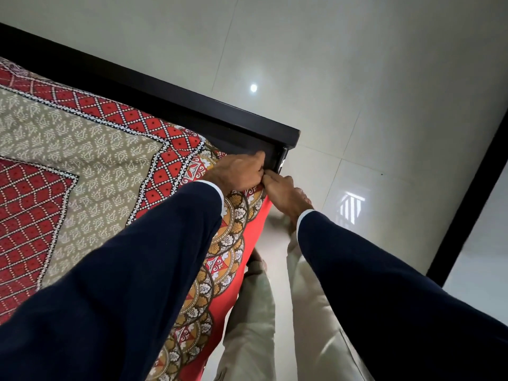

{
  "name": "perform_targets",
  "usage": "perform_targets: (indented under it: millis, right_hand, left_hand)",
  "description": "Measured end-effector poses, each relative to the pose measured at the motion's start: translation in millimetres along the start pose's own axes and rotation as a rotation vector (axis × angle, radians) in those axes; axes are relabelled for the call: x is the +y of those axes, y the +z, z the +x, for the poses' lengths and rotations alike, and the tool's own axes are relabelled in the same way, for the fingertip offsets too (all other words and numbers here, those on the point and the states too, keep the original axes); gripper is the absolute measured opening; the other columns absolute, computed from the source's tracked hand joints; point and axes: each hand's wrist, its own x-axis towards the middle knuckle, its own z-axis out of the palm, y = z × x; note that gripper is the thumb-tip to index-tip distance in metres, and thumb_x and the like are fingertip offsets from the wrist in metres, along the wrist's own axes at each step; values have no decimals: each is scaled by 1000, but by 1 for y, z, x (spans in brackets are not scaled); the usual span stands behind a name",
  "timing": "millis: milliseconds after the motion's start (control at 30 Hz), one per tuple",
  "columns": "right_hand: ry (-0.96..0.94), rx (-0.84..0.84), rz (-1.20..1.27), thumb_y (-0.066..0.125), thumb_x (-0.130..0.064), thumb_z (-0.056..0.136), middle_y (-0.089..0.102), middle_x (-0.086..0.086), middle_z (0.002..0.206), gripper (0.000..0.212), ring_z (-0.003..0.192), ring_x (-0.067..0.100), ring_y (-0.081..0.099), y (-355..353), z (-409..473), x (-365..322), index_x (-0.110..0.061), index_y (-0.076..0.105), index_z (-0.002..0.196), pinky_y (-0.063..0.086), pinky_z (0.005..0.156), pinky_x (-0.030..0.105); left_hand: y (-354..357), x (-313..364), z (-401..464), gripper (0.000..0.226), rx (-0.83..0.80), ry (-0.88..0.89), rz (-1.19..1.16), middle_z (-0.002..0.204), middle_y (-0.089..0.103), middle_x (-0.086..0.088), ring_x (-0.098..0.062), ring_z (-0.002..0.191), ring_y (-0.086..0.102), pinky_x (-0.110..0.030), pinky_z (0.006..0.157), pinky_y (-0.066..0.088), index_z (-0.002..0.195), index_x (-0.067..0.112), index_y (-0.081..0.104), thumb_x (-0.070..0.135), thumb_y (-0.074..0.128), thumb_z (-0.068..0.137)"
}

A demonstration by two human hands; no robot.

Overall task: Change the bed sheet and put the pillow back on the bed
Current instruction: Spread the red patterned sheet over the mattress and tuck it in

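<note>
At the foot corner of the bed [176,97], the patterned bed sheet [90,149] already lies spread over the mattress, its scalloped border hanging down the near side. It looks as if the corner is being tucked against the dark frame board. The left hand [236,171] curls over the sheet's corner, pinching cloth; the right hand [286,192] meets it from the side, fingers bent on the same fold. The frame board crowds the fingers. No pillow shows. Pale floor tiles [357,78] lie beyond.

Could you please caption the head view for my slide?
Both hands tuck the patterned bed sheet at the bed frame corner.
</note>
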Motion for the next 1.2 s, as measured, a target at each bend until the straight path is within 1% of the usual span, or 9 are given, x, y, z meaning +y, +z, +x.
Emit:
perform_targets:
  millis: [100,200,433,533,667,833,933,1033,1200]
  right_hand:
    - [13,-50,-165,29,-50,98,45,14,148,58,139,40,36,-7,10,-3,-16,49,140,27,115,56]
    - [-12,-114,-262,32,-21,105,56,14,131,35,126,37,51,-16,20,-20,-6,53,128,38,104,49]
    - [-234,139,-694,49,-39,96,62,15,125,38,115,40,57,-29,16,-67,-15,51,125,44,94,46]
    - [-366,77,-456,50,-23,94,57,15,127,35,117,39,55,-28,21,-93,-14,54,127,46,97,45]
    - [-247,-86,-81,45,-11,97,56,10,141,42,130,28,52,-20,48,-133,-10,52,138,40,109,34]
    - [-85,-118,35,56,-31,96,61,8,133,49,117,29,62,23,103,-162,-11,50,140,50,103,45]
    - [-98,-138,68,65,-40,90,72,7,112,37,99,26,69,42,113,-175,-12,66,113,56,93,46]
    - [-237,14,-144,62,-37,91,73,-1,92,19,82,20,69,35,101,-185,-19,66,88,58,78,39]
    - [-357,494,-362,57,-32,96,72,-3,94,14,79,20,65,16,70,-180,-25,66,104,52,71,32]
  left_hand:
    - [0,2,-5,18,79,-11,13,109,70,-13,-34,101,67,-40,80,45,114,14,47,25,40,101]
    - [-6,-3,-16,26,205,-34,244,113,68,-7,-30,106,64,-43,90,43,114,17,52,34,37,102]
    - [-35,-59,-84,44,326,-97,437,124,52,-7,-24,110,51,-46,93,43,128,15,50,45,34,99]
    - [-44,-94,-107,48,275,-256,350,132,52,-9,-26,119,52,-50,103,40,135,15,46,45,28,102]
    - [-54,-132,-113,46,267,-309,303,134,54,-9,-28,123,52,-52,107,36,132,19,50,47,27,104]
    - [-48,-171,-102,54,309,-225,285,125,60,-7,-24,117,55,-50,111,34,123,19,56,50,18,100]
    - [-40,-180,-105,58,343,-171,292,130,58,-8,-26,123,52,-52,113,31,125,18,56,50,14,101]
    - [-27,-185,-115,53,409,-124,270,140,51,-8,-26,134,43,-55,118,25,134,18,51,47,18,106]
    - [-18,-190,-121,49,428,-108,210,142,51,-7,-27,138,41,-56,121,20,141,21,47,48,24,106]
